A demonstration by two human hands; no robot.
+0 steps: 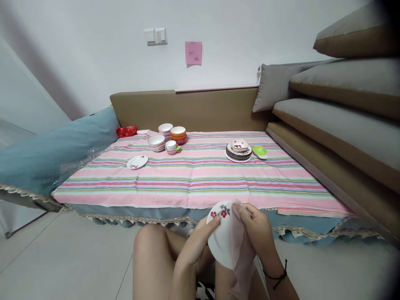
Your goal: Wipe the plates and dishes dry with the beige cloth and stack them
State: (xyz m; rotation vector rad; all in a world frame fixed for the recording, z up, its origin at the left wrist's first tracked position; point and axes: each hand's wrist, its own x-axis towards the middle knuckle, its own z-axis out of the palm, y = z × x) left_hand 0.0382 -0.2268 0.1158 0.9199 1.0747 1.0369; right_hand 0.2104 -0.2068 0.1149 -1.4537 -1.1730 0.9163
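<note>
Above my lap, my left hand (200, 235) grips the left edge of a white plate (220, 246) with red and grey flowers, its thumb lying on the front. My right hand (254, 223) pinches a thin pale pink cloth (242, 258) against the plate's right side. The cloth covers that part of the plate and hangs down over my leg. The fingers behind the plate are hidden.
On the striped cloth (187, 171) stand bowls (156, 142), orange bowls (178, 132), small cups (171, 146), a flowered plate (137, 162), a plate stack (238, 153) topped by a pink dish (239, 144), and a green dish (259, 151). Cushions (340, 116) pile up on the right.
</note>
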